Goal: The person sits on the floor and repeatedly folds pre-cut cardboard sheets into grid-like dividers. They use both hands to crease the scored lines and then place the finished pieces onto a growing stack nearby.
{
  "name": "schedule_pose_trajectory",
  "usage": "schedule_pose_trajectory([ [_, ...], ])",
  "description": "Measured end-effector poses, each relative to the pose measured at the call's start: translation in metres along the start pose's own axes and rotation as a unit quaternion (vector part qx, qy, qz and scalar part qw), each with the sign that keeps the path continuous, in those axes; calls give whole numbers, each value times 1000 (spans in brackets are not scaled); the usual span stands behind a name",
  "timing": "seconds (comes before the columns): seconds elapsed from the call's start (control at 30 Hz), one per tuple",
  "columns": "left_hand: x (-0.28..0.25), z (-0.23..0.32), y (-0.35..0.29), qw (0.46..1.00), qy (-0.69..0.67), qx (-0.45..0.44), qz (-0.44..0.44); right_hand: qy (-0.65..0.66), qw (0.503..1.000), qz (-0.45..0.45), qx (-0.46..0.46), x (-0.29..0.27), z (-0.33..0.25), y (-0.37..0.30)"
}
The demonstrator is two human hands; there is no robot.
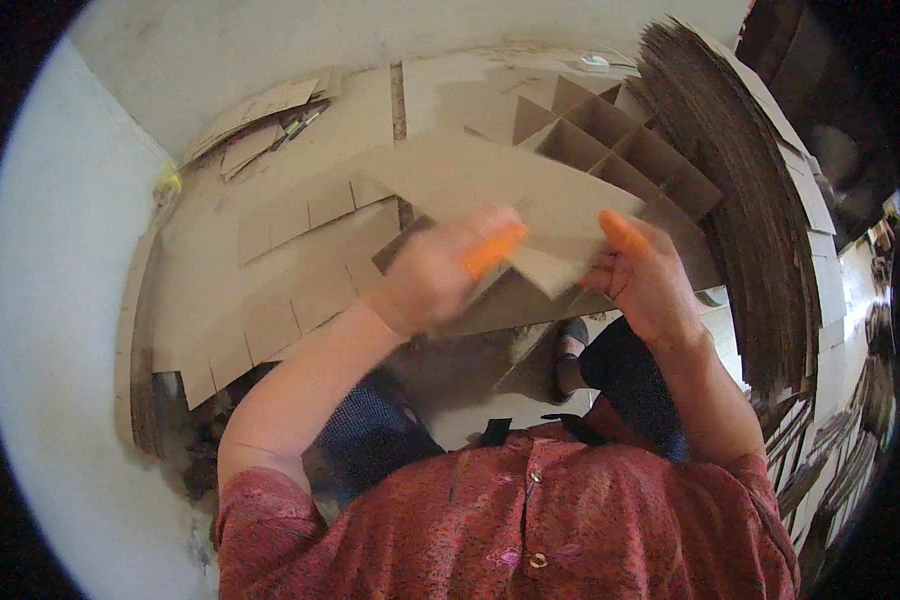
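A plain brown cardboard sheet (515, 185) is tilted over the work table, between my two hands. Its near left edge is in the grip of my left hand (445, 265), which is blurred by motion and has an orange cover on the thumb. My right hand (645, 280) pinches the sheet's near right side, its orange-covered thumb raised along the edge and the fingers underneath. Just beyond the sheet stands an assembled cardboard divider grid (620, 145) with several square cells. Slotted cardboard strips (305, 215) lie to the left of my hands, with more slotted cardboard (260, 335) nearer me.
A tall, curved stack of cardboard strips (735, 200) rises at the right. Loose cardboard pieces (260, 115) and a thin dark and yellow tool (300, 128) lie at the far left. A small white object (594, 64) sits near the back wall.
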State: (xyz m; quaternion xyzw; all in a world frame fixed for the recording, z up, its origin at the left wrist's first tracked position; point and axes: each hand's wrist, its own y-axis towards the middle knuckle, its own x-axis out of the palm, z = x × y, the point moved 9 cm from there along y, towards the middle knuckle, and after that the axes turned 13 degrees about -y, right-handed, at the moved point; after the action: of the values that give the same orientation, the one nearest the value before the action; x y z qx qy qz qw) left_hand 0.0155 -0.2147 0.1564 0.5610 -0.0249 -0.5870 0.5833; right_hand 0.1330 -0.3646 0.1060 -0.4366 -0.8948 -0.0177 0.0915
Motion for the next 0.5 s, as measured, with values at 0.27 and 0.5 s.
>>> schedule_pose_trajectory([
  [0.27, -80, -104, -21, 916, -76, -288, 269, -393, 880, 187, -192, -53, -37, -79],
  [0.5, -71, -171, -50, 846, -246, -390, 266, -520, 787, 125, -308, -5, -46, -110],
])
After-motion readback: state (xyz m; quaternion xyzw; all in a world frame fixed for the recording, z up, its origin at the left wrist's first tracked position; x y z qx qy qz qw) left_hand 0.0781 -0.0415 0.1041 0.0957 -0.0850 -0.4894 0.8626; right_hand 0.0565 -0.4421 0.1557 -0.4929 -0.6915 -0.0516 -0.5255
